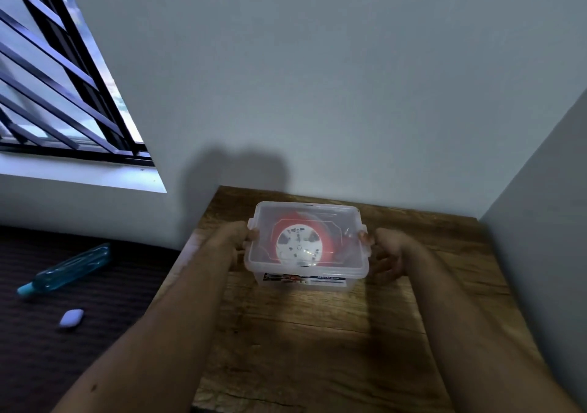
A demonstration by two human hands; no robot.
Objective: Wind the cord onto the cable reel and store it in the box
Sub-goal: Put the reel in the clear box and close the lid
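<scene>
Wooden tabletop [317,333] against the wall carries the lidded clear box [306,274] with the red-and-white reel [299,245] inside, left hand [239,237] and right hand [386,250] clamped on its side latches, thumbs on top.

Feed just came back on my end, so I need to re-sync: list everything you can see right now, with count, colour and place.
box: one, clear plastic, lid on, on the table near the wall
cable reel: one, red and white, inside the box
table: one, brown wood, in the corner
bottle: one, teal, lying on the dark surface to the left
small case: one, white, nearer than the bottle
window: one, black bars, upper left
left hand: at the box's left latch
right hand: at the box's right latch
</scene>
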